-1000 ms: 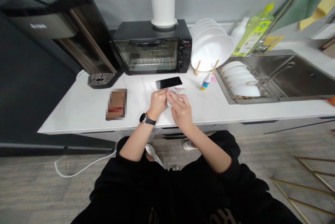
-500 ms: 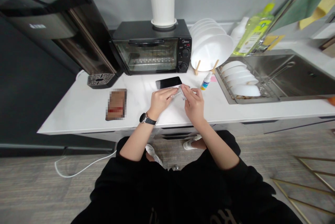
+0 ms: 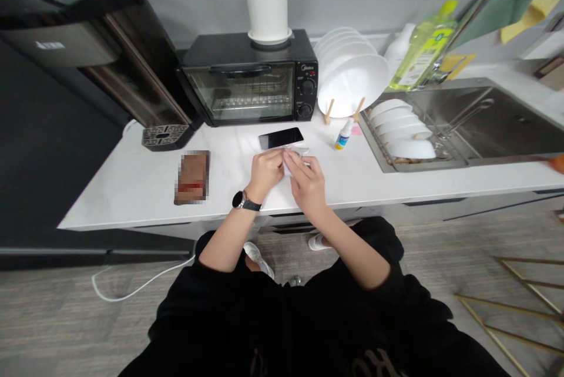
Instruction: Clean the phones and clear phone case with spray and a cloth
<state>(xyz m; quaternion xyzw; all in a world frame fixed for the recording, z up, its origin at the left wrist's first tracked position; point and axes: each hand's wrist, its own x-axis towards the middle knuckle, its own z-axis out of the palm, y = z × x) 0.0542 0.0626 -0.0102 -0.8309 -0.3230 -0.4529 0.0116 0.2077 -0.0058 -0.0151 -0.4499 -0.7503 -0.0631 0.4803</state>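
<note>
My left hand (image 3: 265, 171), a dark watch (image 3: 245, 200) at its wrist, and my right hand (image 3: 307, 182) meet over the white counter. Both are closed on a small whitish, partly see-through packet (image 3: 301, 151), most of which my fingers hide. Just beyond them lies a dark-screened phone (image 3: 281, 138). To the right of my hands stands a small spray bottle (image 3: 343, 135) with a white top and a blue and yellow label.
A pixelated brown flat object (image 3: 192, 177) lies at left, near a drinks machine (image 3: 165, 135). Behind are a toaster oven (image 3: 251, 86) bearing a white pot (image 3: 267, 1), racked white plates (image 3: 352, 80), a soap bottle (image 3: 425, 51), and a sink (image 3: 506, 124) with bowls (image 3: 403, 130).
My right hand has come left, so my fingertips now touch at the packet, where before they were slightly apart. The view has shifted a little.
</note>
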